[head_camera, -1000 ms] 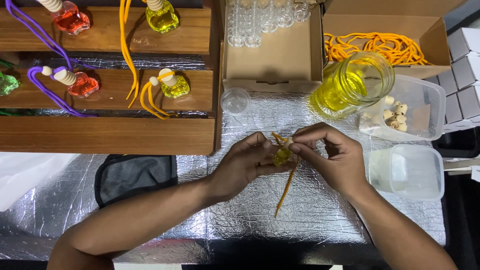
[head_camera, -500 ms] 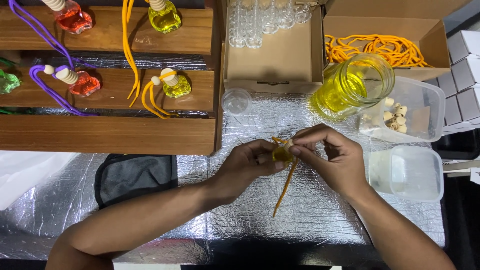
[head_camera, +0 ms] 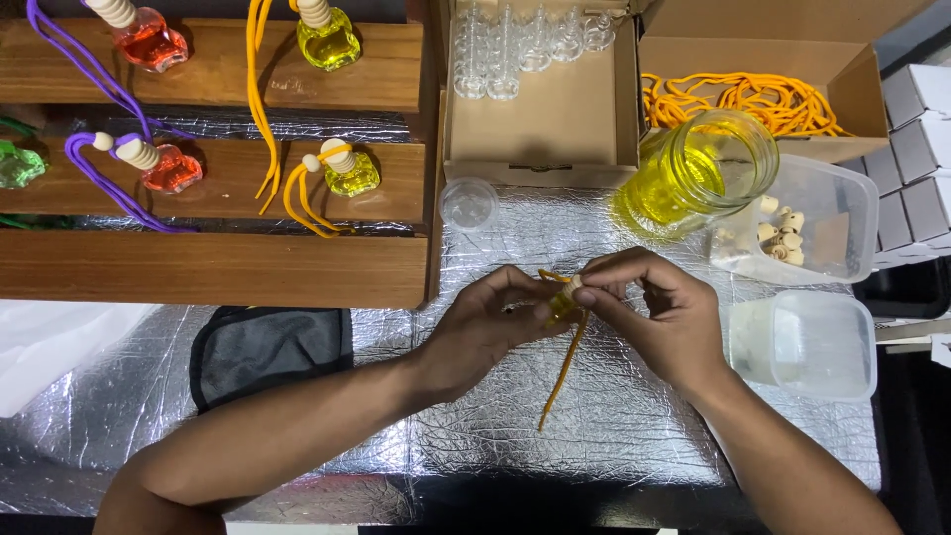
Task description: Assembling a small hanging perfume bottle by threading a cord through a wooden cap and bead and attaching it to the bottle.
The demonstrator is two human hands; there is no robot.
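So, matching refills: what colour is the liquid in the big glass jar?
Yellow; the glass jar shows clearly in the head view.

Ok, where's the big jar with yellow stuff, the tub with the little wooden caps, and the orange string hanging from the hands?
glass jar [head_camera: 693,178], head view, on its yellow-filled side.
clear tub [head_camera: 842,213], head view, on its bare right part.
orange cord [head_camera: 562,372], head view, on the hanging strand's middle.

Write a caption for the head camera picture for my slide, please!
Two hands, left and right, hold a small yellow bottle with an orange cord above a foil table.
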